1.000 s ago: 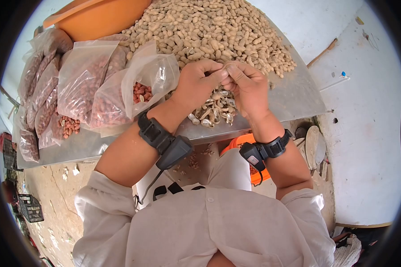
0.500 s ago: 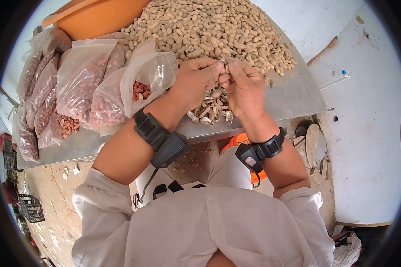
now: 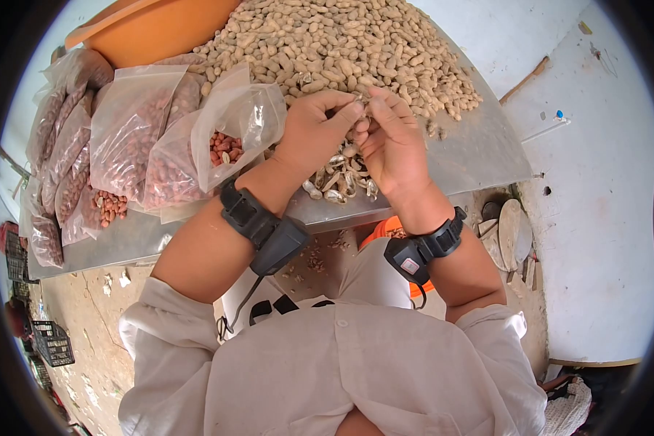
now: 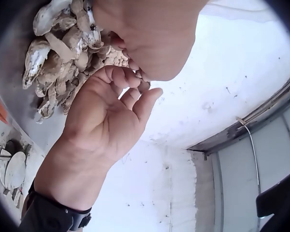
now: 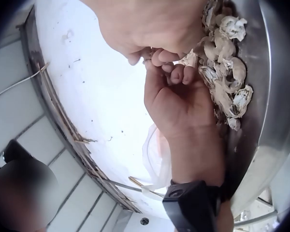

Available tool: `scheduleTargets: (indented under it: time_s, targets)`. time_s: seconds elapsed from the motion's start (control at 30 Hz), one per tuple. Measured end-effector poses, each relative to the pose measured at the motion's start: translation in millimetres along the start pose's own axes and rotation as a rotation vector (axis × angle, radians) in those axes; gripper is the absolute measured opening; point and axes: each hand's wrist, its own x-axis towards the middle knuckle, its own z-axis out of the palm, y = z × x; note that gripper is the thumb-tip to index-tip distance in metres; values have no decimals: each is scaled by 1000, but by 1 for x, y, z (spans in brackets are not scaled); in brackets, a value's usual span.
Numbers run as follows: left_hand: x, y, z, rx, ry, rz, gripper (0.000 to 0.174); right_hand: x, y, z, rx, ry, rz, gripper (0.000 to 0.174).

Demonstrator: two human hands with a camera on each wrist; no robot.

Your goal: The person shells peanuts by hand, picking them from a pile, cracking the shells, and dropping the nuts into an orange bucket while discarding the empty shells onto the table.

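Note:
Both hands meet over the near edge of the peanut pile (image 3: 341, 43). My left hand (image 3: 309, 134) pinches a small peanut (image 3: 364, 99) between thumb and fingers, mostly hidden by the fingertips. My right hand (image 3: 398, 149) has its fingers curled in at the same peanut, the palm partly showing. In the left wrist view the right hand (image 4: 104, 113) shows its thumb raised and its fingertips against the left hand. Below the hands lies a heap of cracked peanut shells (image 3: 334, 182), also close up as shells (image 5: 224, 72) in the right wrist view.
Left of the hands, an open plastic bag (image 3: 267, 120) holds red kernels (image 3: 224, 147). Filled bags (image 3: 131, 142) line the metal table (image 3: 479, 163), with loose kernels (image 3: 110, 207) beside them. An orange basin (image 3: 152, 27) stands behind; an orange bucket (image 3: 380, 231) sits below the edge.
The hands first press together, then part slightly with a broken shell showing between the fingertips. My right hand shifts a little left and turns, showing more palm.

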Motion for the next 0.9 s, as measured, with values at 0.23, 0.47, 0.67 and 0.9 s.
scheduleTargets:
  time_s: [0.23, 0.47, 0.67, 0.9]
  targets:
    - [-3, 7, 0, 171, 72, 40, 15, 1, 2, 3, -310, 14, -104, 20]
    - [0, 0, -2, 307, 135, 61, 17, -1, 2, 6, -424, 58, -40, 23]
    - [4, -12, -5, 71, 94, 49, 16, 3, 4, -1, -289, 7, -47, 21]
    - [4, -4, 0, -329, 7, -144, 17, 2, 5, 4, -345, 28, -76, 20]
